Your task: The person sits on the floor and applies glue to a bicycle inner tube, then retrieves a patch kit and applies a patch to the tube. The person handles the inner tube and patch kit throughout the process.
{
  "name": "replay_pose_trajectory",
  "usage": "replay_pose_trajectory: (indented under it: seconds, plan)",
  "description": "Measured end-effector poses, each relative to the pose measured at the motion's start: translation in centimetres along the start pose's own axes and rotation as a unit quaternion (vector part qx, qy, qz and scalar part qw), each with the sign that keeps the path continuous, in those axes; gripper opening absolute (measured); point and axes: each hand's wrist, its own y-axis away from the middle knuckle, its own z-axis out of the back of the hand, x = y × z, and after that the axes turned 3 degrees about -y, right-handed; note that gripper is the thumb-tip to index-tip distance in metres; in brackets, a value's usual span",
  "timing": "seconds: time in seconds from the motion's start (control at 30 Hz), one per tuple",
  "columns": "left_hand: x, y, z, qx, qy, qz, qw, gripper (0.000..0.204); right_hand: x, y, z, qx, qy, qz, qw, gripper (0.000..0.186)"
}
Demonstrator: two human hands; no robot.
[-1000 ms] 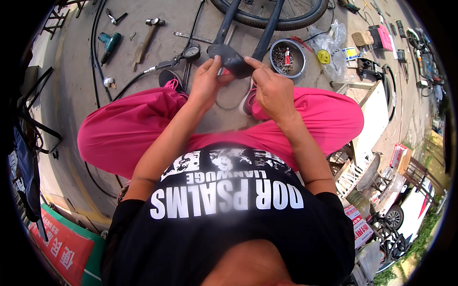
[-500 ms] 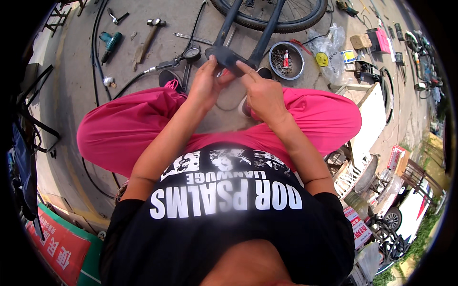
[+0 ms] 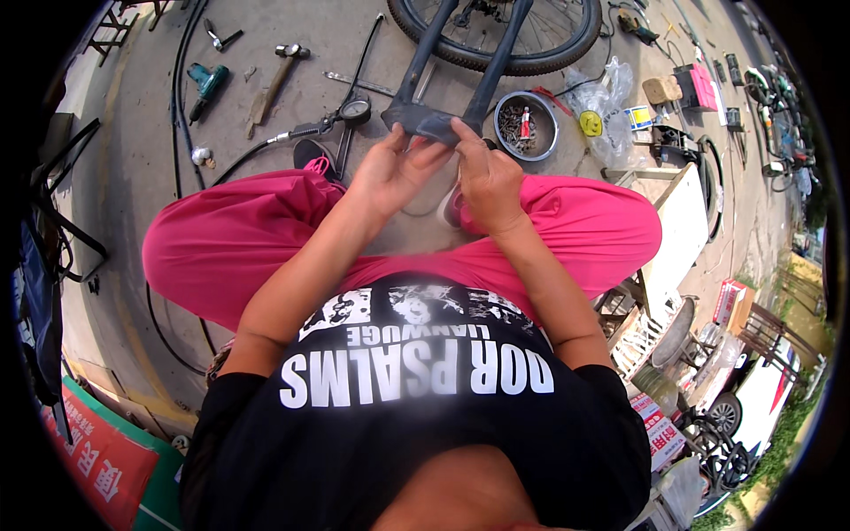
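Observation:
A slack black inner tube (image 3: 425,121) is stretched flat between my hands, its two lengths running up to the bicycle wheel (image 3: 567,57) at the top. My left hand (image 3: 390,173) grips its left part, thumb on the near edge and fingers underneath, palm partly turned up. At the tube's right end my right hand (image 3: 491,181) pinches the edge, its other fingers curled. Just right of the tube sits a round metal bowl (image 3: 556,133) of small metal parts, with a red-and-white squeeze tube (image 3: 526,124) lying on them.
To the left are a pump with a round gauge (image 3: 355,109), a hammer (image 3: 282,81), a teal power tool (image 3: 208,86) and black hoses. Plastic bags (image 3: 611,124) and a pale wooden box (image 3: 677,212) stand on the right. My bent legs flank the work.
The held stretch of inner tube has tilted so its flat face shows more. My right index finger has drawn back from lying along it to a pinch; my left palm has opened upward a little.

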Motion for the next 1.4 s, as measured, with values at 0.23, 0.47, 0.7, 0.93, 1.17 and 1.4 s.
replay_pose_trajectory:
  seconds: [0.23,0.47,0.7,0.93,1.17,1.4]
  plan:
    - [0.0,-0.1,-0.4,0.038,-0.009,0.001,0.999,0.039,-0.5,-2.9,3.1,-0.02,0.038,0.085,0.995,0.034]
    - [-0.4,0.3,-3.7,0.075,-0.036,-0.035,0.996,0.04,-1.8,-6.4,5.0,-0.007,0.015,0.15,0.989,0.023]
    - [-1.4,-1.2,-5.4,0.157,-0.047,-0.039,0.986,0.035,-2.6,-7.9,5.7,-0.098,-0.076,0.055,0.991,0.013]
    - [-1.2,-1.1,-8.1,0.122,-0.138,-0.117,0.976,0.034,-3.5,-8.9,7.4,-0.058,-0.056,-0.027,0.996,0.023]
    - [-1.2,-1.1,-9.4,0.228,-0.036,-0.034,0.972,0.034,-11.3,-10.9,9.8,0.24,-0.07,-0.023,0.968,0.089]
    - [-1.2,-2.9,-6.7,0.246,-0.022,-0.011,0.969,0.043,-12.0,-11.6,10.5,0.417,-0.329,-0.147,0.834,0.038]
